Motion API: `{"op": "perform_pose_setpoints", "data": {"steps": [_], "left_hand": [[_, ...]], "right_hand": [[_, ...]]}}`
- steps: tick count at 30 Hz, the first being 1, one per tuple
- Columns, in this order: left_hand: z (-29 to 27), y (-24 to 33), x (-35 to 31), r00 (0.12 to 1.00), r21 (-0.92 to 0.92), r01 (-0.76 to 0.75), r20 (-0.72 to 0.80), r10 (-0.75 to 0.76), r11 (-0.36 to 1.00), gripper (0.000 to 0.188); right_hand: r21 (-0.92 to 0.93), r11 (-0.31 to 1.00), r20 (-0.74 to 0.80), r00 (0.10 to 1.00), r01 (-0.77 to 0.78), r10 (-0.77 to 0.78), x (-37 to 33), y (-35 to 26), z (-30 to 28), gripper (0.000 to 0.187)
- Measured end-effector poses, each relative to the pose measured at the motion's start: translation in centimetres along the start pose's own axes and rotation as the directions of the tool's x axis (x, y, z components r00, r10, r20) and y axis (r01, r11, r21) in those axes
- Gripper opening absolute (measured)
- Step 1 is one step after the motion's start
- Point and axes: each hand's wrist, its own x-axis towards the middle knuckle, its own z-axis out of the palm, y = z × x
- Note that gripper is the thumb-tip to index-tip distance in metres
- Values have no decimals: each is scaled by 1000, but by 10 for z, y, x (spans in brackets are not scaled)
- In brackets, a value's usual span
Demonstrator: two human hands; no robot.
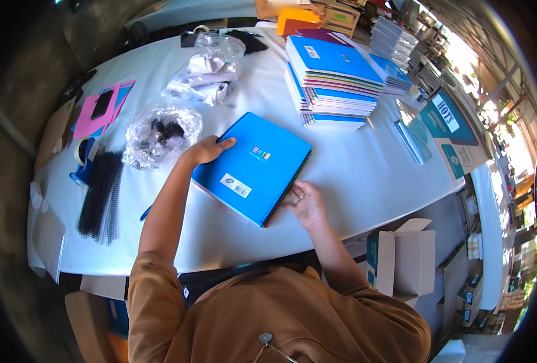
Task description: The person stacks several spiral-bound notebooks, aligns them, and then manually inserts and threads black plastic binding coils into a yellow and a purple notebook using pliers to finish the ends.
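Observation:
A blue spiral-bound notebook (262, 163) lies tilted in front of me, its dark coil along the right side and a white barcode label on its cover. My left hand (211, 150) grips its upper left edge, the thumb on the cover and the other fingers hidden underneath. At the coil's lower end is my right hand (306, 206), palm turned up and fingers loosely bent and apart. Its fingertips are at the coil; whether they bear any weight I cannot tell. Beyond, a tall stack of spiral notebooks (335, 78) stands, topped by a blue one.
Crumpled clear plastic (162, 136) holds black pieces. Black binding coils (101, 196) lie by a blue tape dispenser (85, 158). A phone (102, 104) rests on pink sheets. A printed carton (456, 133) stands at the table's right edge; an open carton (401, 260) is below. Another person's arm (271, 8) shows at the far side.

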Motion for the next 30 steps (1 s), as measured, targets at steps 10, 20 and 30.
{"op": "perform_pose_setpoints", "data": {"steps": [10,20,30], "left_hand": [[8,-1,33,989,-122,136,79,-127,983,91],[29,60,-64,990,-370,-85,-136,37,925,70],[88,67,-171,343,-70,-929,-533,773,364,69]], "right_hand": [[-28,997,156,985,-65,69,-7,-16,8,42],[0,999,225,973,-42,41,-1,-25,-30,46],[194,746,590,531,637,-608,-43,-60,-55,55]]}}
